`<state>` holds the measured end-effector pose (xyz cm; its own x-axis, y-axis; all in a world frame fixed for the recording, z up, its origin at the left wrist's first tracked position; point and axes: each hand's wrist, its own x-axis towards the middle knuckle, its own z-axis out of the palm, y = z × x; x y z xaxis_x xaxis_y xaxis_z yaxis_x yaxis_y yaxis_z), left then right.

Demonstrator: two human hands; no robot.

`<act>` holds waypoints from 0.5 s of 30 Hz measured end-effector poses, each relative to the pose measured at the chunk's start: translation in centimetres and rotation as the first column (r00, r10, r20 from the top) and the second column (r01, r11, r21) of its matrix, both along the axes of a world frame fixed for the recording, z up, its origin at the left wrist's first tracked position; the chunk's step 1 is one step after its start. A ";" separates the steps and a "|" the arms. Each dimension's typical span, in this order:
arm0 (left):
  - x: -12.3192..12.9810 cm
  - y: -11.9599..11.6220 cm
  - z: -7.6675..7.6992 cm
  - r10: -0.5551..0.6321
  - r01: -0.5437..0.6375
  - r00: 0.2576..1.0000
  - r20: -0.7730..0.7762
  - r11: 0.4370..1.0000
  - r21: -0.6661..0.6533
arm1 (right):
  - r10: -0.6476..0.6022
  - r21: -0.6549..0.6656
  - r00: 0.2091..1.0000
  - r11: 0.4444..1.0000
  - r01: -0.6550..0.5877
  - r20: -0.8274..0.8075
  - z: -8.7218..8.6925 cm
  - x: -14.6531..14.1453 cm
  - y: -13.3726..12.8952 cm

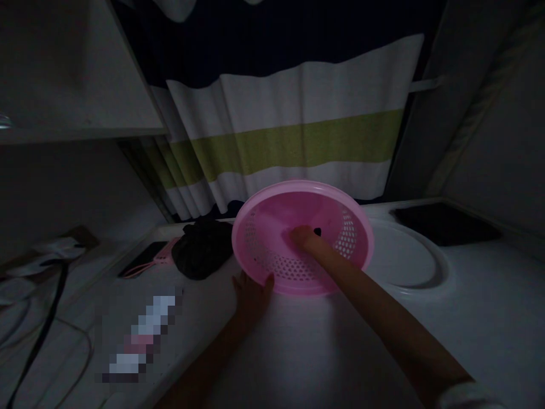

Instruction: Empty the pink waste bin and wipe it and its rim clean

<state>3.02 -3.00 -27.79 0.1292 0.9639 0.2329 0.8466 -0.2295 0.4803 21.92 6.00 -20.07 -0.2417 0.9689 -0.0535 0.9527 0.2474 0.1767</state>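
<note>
A round pink plastic basket (293, 186) with rows of holes in its wall is tilted, its open mouth facing me. My left hand (253, 295) grips the lower left of the rim, thumb on the front and fingers partly hidden behind. Inside the basket, my right hand (305, 237) reaches towards the bottom with its fingers closed. What they hold, if anything, is hidden. A small black spot (317, 232) shows right beside that hand.
A black plastic bag (202, 248) lies left of the basket, beside a dark phone (142, 259) with a pink strap. At right are a white round lid or tray (443, 275) and a dark flat mat (445, 222). A striped curtain (293, 142) hangs behind; cables (55, 307) lie at left.
</note>
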 end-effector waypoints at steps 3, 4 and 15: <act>-0.2 -0.1 0.2 -0.021 0.021 0.992 -0.128 1.000 -0.007 | -0.016 -0.032 0.999 0.999 0.017 0.034 0.3 -0.6 -1.1; -0.2 -0.1 0.5 -0.025 0.024 0.987 -0.158 1.000 -0.006 | -0.013 -0.041 0.999 0.999 0.015 0.042 0.4 -0.9 -1.4; 0.3 -0.5 1.2 -0.087 0.077 0.978 -0.189 0.995 -0.060 | -0.047 -0.087 0.997 0.995 0.052 0.058 1.2 -2.9 -1.5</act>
